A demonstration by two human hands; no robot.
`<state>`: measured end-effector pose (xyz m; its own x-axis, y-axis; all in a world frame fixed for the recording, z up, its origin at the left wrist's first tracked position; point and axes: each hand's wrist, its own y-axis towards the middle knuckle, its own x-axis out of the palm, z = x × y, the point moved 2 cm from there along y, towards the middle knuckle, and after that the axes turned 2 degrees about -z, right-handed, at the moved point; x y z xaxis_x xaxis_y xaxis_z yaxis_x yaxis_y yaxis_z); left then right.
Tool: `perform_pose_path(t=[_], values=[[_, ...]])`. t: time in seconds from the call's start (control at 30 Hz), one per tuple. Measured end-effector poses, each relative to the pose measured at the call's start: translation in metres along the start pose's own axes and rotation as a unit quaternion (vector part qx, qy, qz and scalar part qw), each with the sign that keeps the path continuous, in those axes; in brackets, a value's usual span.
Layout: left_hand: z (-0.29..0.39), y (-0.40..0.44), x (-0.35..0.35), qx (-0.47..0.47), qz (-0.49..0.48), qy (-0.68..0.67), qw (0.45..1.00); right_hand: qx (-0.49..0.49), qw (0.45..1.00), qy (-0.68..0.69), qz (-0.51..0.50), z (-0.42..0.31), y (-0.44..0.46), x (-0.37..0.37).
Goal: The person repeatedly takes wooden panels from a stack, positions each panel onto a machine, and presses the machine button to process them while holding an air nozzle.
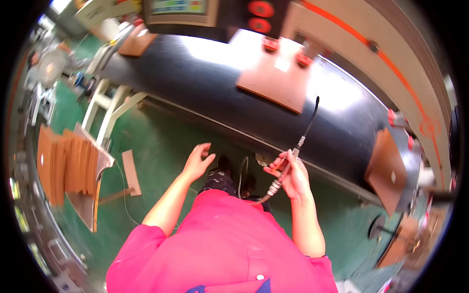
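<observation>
My right hand [297,181] is wrapped round an air blow gun [301,141]. Its thin black nozzle points away from me over the dark conveyor belt [210,83], and a metal coupling joins it to an air hose [241,178] that hangs in a loop by my legs. My left hand [196,163] is held in the air in front of the belt's near edge, fingers loosely bent and apart, with nothing in it. Beyond the nozzle, a brown panel [273,78] lies on the belt under red clamp-like parts.
Another brown panel [387,171] is at the belt's right end, and one more [137,41] at its left. Stacked brown boards [68,163] stand at left near a white frame [110,105]. A control screen [178,7] and an orange-striped machine beam [371,46] overhang the belt.
</observation>
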<state>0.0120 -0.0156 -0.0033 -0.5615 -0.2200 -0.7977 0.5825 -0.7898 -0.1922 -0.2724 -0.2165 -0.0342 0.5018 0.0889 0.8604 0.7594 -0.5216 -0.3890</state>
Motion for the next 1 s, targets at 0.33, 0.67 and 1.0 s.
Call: perform_pose_path(t=[0.33, 0.67, 1.0], values=[[-0.093, 0.119, 0.015, -0.06, 0.221, -0.237, 0.944, 0.202, 0.812, -0.544, 0.058, -0.019, 0.093, 0.071], [-0.256, 0.489, -0.147, 0.06, 0.313, 0.188, 0.929, 0.21, 0.846, -0.462, 0.165, 0.124, 0.301, 0.213], [-0.243, 0.45, -0.154, 0.136, 0.237, 0.134, 0.953, 0.194, 0.874, -0.419, 0.155, 0.161, 0.375, 0.259]])
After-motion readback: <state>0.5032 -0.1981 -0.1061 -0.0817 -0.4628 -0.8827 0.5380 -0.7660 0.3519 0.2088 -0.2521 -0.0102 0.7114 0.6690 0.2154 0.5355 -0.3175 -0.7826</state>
